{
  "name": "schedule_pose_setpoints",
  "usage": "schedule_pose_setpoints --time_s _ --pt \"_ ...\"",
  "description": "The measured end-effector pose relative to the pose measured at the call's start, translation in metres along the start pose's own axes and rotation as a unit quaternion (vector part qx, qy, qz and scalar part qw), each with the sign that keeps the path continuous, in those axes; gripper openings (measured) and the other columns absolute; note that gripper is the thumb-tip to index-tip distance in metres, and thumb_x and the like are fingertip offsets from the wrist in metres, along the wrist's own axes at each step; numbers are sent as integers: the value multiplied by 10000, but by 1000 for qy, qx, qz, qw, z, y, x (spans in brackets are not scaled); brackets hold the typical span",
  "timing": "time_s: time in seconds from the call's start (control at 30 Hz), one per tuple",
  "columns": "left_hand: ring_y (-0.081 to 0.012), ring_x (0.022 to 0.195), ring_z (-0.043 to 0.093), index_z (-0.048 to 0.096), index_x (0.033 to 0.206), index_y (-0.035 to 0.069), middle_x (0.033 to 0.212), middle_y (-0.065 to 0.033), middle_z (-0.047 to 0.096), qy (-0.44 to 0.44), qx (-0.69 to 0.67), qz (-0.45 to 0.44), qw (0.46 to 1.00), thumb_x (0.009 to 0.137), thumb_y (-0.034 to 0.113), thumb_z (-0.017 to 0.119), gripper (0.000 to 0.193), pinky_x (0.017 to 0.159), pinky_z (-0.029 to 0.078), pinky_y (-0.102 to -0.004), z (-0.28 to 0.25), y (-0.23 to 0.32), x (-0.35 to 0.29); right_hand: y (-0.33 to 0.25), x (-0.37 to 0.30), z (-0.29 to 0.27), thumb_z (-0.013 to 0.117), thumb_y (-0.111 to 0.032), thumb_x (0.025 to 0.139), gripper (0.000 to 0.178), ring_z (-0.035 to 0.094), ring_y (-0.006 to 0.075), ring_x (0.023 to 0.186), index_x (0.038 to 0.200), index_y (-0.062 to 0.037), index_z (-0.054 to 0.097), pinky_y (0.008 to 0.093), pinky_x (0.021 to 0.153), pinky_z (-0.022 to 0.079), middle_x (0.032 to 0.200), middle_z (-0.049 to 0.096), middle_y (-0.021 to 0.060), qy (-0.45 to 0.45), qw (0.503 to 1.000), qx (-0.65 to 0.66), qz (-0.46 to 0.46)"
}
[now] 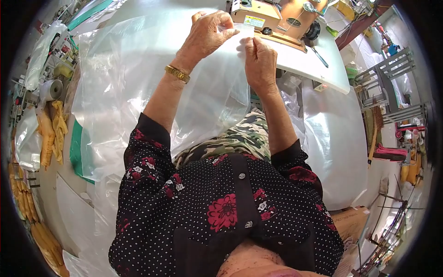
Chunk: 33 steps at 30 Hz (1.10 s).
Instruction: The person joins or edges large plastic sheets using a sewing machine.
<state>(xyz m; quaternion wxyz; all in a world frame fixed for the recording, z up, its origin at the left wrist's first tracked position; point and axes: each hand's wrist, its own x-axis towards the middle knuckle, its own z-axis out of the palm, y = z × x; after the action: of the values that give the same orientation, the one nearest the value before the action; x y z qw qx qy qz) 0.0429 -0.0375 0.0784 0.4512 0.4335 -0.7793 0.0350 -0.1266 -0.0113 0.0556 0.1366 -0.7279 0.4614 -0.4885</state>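
Note:
A large sheet of clear plastic film (138, 83) spreads over the white table and hangs down over my lap. My left hand (207, 34), with a gold watch on its wrist, pinches the film close to its upper right corner. A short way to the right, my right hand (260, 62) is closed in a pinch at the film's edge, fingertips pressed together. Just beyond both hands stands a tan-orange sewing machine (295, 21) with a yellow and white label and a black knob. My fingers hide the bits of film between them.
The white table (323, 69) has a rounded near right corner. A thin blue-handled tool (319, 56) lies on it beside the machine. More clear film (334, 143) hangs at the right. A metal rack (392, 78) stands far right; a cardboard box (350, 221) is low at the right.

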Motion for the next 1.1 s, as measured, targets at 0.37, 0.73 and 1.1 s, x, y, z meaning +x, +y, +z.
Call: schedule_pose_setpoints --time_s 0.37,0.73,1.1 --pt "-220 675 564 646 910 31 776 -80 622 -76 -85 115 987 943 336 618 309 645 462 -299 -14 0 20 -13 1 -10 517 -225 974 266 639 318 718 881 9 604 410 666 495 753 648 133 9 995 86 -43" --pt "-287 624 511 559 851 -31 719 -169 551 -84 -12 41 996 948 250 592 299 599 430 -376 -44 15 68 -31 -83 12 696 -211 869 316 596 236 684 1052 -27 515 365 546 463 826 574 110 -75 985 -24 -154" --pt "-198 595 440 548 823 -33 672 -157 491 -70 43 38 996 934 223 616 287 574 398 -349 -39 9 87 -29 -67 32 579 -237 982 283 573 91 585 800 -23 548 265 541 500 643 553 15 2 839 515 174"
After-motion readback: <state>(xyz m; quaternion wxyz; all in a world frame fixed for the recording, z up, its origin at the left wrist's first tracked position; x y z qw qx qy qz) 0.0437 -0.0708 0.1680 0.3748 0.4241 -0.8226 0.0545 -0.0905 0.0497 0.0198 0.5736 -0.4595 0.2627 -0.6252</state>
